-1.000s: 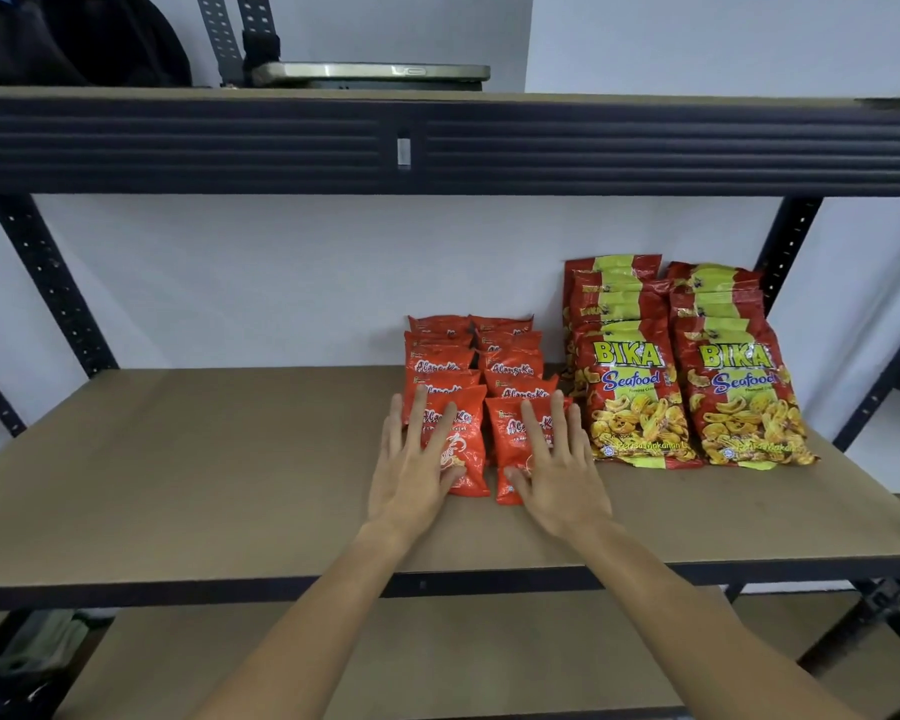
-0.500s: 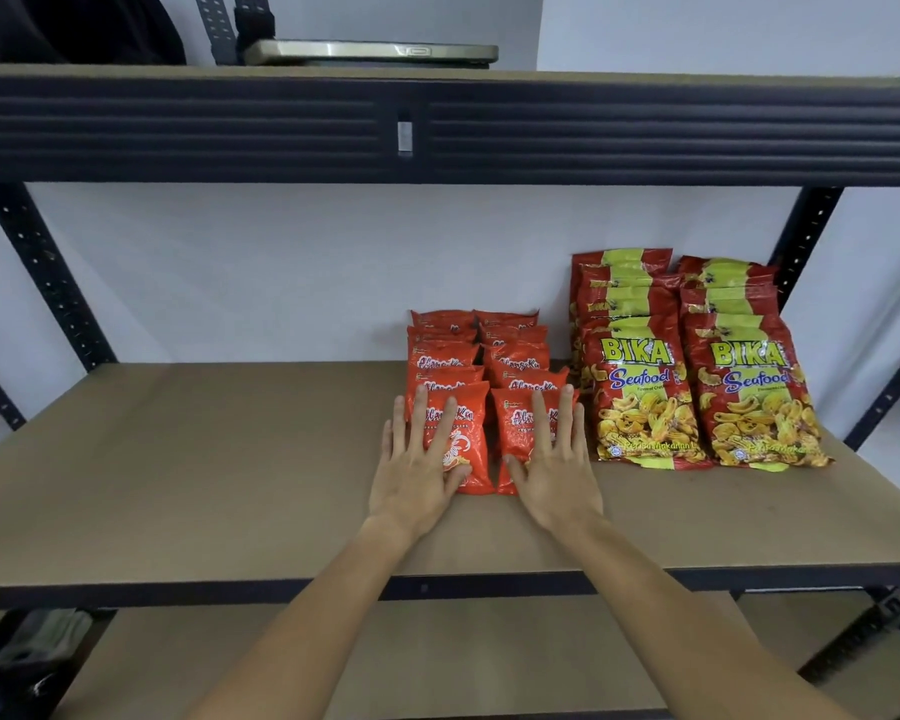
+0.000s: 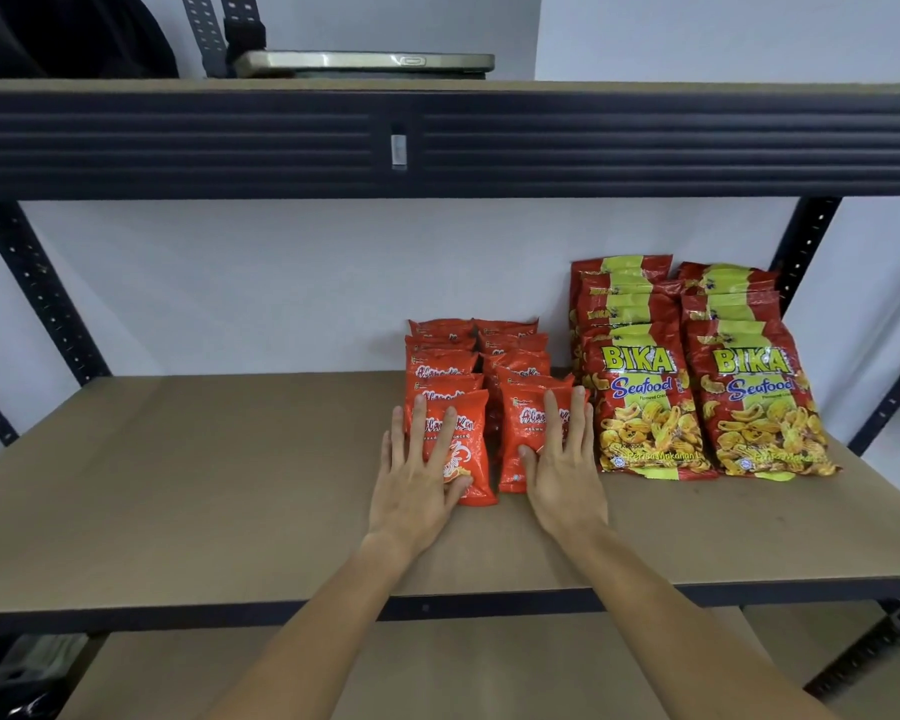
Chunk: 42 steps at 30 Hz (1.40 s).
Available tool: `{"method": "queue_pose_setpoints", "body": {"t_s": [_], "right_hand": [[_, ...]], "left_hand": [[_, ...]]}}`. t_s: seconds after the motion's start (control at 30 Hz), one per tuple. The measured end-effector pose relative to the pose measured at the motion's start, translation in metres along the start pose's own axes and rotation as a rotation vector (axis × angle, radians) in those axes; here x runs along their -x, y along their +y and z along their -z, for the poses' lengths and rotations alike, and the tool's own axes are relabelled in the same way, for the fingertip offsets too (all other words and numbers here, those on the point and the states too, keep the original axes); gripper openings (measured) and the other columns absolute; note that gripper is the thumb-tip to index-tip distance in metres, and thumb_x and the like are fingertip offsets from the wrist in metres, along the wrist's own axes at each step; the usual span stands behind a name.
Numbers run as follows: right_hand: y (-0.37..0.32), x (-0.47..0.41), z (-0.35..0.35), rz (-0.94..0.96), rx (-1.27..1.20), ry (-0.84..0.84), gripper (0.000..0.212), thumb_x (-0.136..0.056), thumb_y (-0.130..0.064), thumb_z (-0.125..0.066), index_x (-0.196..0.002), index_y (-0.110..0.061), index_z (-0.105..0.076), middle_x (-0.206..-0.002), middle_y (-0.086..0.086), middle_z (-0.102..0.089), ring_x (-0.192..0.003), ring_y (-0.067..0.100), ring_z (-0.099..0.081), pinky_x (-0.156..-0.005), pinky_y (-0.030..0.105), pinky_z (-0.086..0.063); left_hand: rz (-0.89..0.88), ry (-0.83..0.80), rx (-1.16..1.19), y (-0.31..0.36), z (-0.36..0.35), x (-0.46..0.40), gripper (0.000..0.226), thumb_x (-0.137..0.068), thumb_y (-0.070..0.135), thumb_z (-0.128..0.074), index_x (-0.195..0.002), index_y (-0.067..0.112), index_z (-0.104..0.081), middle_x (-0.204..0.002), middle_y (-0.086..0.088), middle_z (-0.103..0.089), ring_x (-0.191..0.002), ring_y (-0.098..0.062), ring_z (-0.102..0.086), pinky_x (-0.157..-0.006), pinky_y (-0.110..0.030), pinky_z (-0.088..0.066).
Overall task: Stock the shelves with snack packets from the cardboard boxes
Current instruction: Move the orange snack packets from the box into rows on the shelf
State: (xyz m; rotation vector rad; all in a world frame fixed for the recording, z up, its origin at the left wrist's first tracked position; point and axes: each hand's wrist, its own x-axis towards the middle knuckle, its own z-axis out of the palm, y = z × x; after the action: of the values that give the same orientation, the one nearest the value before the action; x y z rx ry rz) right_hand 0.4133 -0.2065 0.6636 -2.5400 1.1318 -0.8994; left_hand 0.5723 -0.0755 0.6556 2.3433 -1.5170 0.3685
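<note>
Here I have two rows of small orange-red foil snack packets (image 3: 510,366) on the brown board shelf (image 3: 178,485), each row running front to back, long axes leaning up toward the white wall (image 3: 281,283). My left hand (image 3: 417,485) lies flat, fingers straight, on the front left packet (image 3: 461,449); my right hand (image 3: 562,475) rests the same way on the front right packet (image 3: 528,433). Just right stand larger red-and-yellow Bika Seafood bags (image 3: 697,387), nearly touching. Above, a dark metal shelf beam (image 3: 437,142).
</note>
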Motion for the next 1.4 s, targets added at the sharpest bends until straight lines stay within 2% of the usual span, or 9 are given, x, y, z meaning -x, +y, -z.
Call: {"method": "queue_pose_setpoints", "body": {"t_s": [0.17,0.27,0.43,0.7,0.9,1.03,1.1,1.23,1.4], "right_hand": [[0.002,0.002,-0.003,0.012,0.062,-0.035,0.073,-0.102,-0.047,-0.040,-0.160,-0.021,-0.003,-0.166,0.008,0.016,-0.153,0.034,0.005,-0.121,0.048,-0.022],[-0.002,0.002,-0.002,-0.018,0.066,-0.103,0.076,-0.103,-0.049,-0.038,-0.160,-0.024,0.005,-0.164,0.006,0.023,-0.153,0.033,0.009,-0.121,0.048,-0.021],[-0.003,-0.002,0.008,-0.034,0.102,-0.209,0.082,-0.102,-0.057,-0.033,-0.156,-0.027,0.020,-0.161,0.006,0.030,-0.151,0.035,0.016,-0.123,0.047,-0.005],[-0.011,0.005,0.015,-0.056,0.155,-0.185,0.082,-0.099,-0.062,-0.034,-0.155,-0.034,0.020,-0.161,0.004,0.031,-0.151,0.037,0.015,-0.122,0.053,-0.006],[-0.016,0.005,0.026,-0.050,0.182,-0.153,0.078,-0.100,-0.059,-0.036,-0.158,-0.032,0.008,-0.165,0.007,0.020,-0.152,0.037,0.009,-0.123,0.054,-0.010],[-0.019,0.007,0.036,-0.053,0.204,-0.128,0.075,-0.100,-0.056,-0.041,-0.159,-0.030,-0.003,-0.167,0.010,0.009,-0.153,0.037,0.001,-0.122,0.053,-0.015],[-0.022,0.009,0.044,-0.059,0.213,-0.125,0.074,-0.100,-0.054,-0.042,-0.159,-0.029,-0.007,-0.167,0.010,0.005,-0.153,0.037,-0.001,-0.121,0.053,-0.016],[-0.029,0.015,0.056,-0.039,0.245,-0.082,0.069,-0.099,-0.051,-0.047,-0.157,-0.024,-0.020,-0.165,0.014,-0.011,-0.150,0.038,-0.015,-0.117,0.053,-0.027],[-0.044,0.028,0.071,-0.013,0.286,-0.075,0.062,-0.098,-0.046,-0.049,-0.151,-0.020,-0.032,-0.156,0.014,-0.029,-0.142,0.036,-0.031,-0.111,0.051,-0.036]], "left_hand": [[-0.009,0.011,0.001,-0.001,-0.002,-0.001,0.084,-0.095,0.066,-0.027,-0.153,0.033,0.022,-0.160,-0.006,0.030,-0.148,-0.035,0.022,-0.121,-0.048,0.000],[-0.015,0.028,-0.019,-0.001,-0.002,-0.002,0.084,-0.096,0.065,-0.030,-0.155,0.030,0.018,-0.162,-0.009,0.025,-0.149,-0.037,0.018,-0.121,-0.050,-0.005],[-0.017,0.019,-0.018,0.000,0.001,-0.002,0.083,-0.095,0.066,-0.027,-0.155,0.030,0.018,-0.161,-0.008,0.029,-0.148,-0.036,0.021,-0.121,-0.050,-0.003],[-0.020,0.029,-0.007,0.002,0.005,0.000,0.080,-0.096,0.068,-0.024,-0.156,0.031,0.015,-0.163,-0.007,0.023,-0.149,-0.037,0.017,-0.120,-0.051,-0.003],[-0.007,-0.002,-0.001,0.003,0.011,0.003,0.081,-0.096,0.068,-0.026,-0.153,0.034,0.021,-0.161,-0.002,0.029,-0.149,-0.032,0.022,-0.121,-0.049,0.001],[-0.005,0.012,0.006,0.002,0.023,0.006,0.074,-0.096,0.067,-0.016,-0.156,0.033,0.012,-0.163,-0.002,0.023,-0.151,-0.032,0.014,-0.122,-0.049,-0.001],[-0.004,0.020,0.004,0.002,0.034,0.007,0.071,-0.099,0.062,-0.021,-0.156,0.032,0.008,-0.164,-0.003,0.020,-0.151,-0.033,0.011,-0.122,-0.048,-0.002],[-0.013,0.037,0.023,0.004,0.051,0.012,0.069,-0.101,0.058,-0.029,-0.158,0.030,-0.003,-0.165,-0.005,0.009,-0.152,-0.033,0.002,-0.122,-0.047,-0.007],[-0.029,0.063,0.026,0.005,0.066,0.031,0.062,-0.102,0.055,-0.030,-0.154,0.024,-0.021,-0.161,-0.009,-0.017,-0.145,-0.031,-0.021,-0.117,-0.046,-0.024]]}}
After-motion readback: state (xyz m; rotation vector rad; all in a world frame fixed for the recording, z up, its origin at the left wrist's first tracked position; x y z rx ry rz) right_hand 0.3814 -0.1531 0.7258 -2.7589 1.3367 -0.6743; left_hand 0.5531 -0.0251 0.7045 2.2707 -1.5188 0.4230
